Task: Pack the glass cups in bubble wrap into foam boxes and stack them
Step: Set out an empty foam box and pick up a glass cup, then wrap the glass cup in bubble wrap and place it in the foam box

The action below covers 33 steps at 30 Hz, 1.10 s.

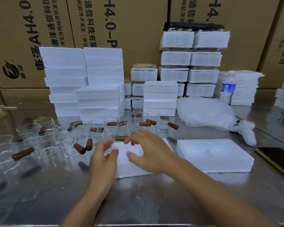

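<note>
An open foam box (131, 169) lies on the steel counter (138, 202), and both hands hover over it. The left hand (103, 154) is at its left edge, fingers (111, 141) loosely spread and holding nothing. The right hand (147, 151) is over its middle, fingers curled near a brown wooden cup handle (120, 138); blur hides whether they pinch it. Left of and behind the foam box stand the glass cups (46, 145). To its right lies a second foam piece (215, 154). Behind that, the bubble wrap (205, 112) lies heaped before foam box stacks (161, 97).
</note>
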Available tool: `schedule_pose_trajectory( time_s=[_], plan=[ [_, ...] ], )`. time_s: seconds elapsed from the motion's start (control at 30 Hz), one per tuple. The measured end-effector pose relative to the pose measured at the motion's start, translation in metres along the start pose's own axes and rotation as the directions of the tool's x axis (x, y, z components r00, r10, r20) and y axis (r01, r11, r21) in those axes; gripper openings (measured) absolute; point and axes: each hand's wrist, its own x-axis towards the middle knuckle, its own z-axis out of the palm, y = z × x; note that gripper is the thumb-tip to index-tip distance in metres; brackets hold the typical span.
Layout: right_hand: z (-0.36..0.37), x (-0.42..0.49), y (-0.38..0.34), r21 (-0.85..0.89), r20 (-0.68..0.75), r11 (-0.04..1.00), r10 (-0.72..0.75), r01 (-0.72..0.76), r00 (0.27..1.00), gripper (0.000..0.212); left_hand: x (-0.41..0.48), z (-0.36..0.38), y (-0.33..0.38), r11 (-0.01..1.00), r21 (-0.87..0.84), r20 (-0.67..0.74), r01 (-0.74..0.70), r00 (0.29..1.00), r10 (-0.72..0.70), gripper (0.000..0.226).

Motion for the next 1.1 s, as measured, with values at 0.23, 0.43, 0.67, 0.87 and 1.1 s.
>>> schedule_pose_trajectory(
  time_s=[0.23,0.43,0.67,0.87,1.1],
  plan=[
    [-0.002,0.048,0.042,-0.026,0.132,0.898,0.438,-0.439,0.889,0.043,-0.006,-0.002,-0.005,0.997,0.079,0.058,0.024,0.998,-0.028,0.028],
    [0.018,0.073,0.050,0.099,0.307,0.819,0.515,-0.565,0.800,0.027,-0.005,-0.003,-0.009,0.983,0.180,0.043,0.026,0.998,-0.034,0.030],
    [0.024,0.075,0.044,-0.054,0.177,0.832,0.553,-0.553,0.814,0.020,-0.006,-0.003,-0.008,0.981,0.196,0.068,0.003,0.998,-0.017,0.030],
    [-0.017,0.057,0.043,0.148,-0.064,0.883,0.459,-0.446,0.886,0.026,-0.007,-0.002,0.005,0.990,0.132,-0.047,-0.056,0.997,0.062,0.029],
    [-0.089,0.012,0.060,0.527,-0.079,0.781,0.438,-0.336,0.895,0.029,0.003,0.031,0.058,0.977,-0.198,-0.098,-0.080,0.993,0.062,0.020]
  ],
)
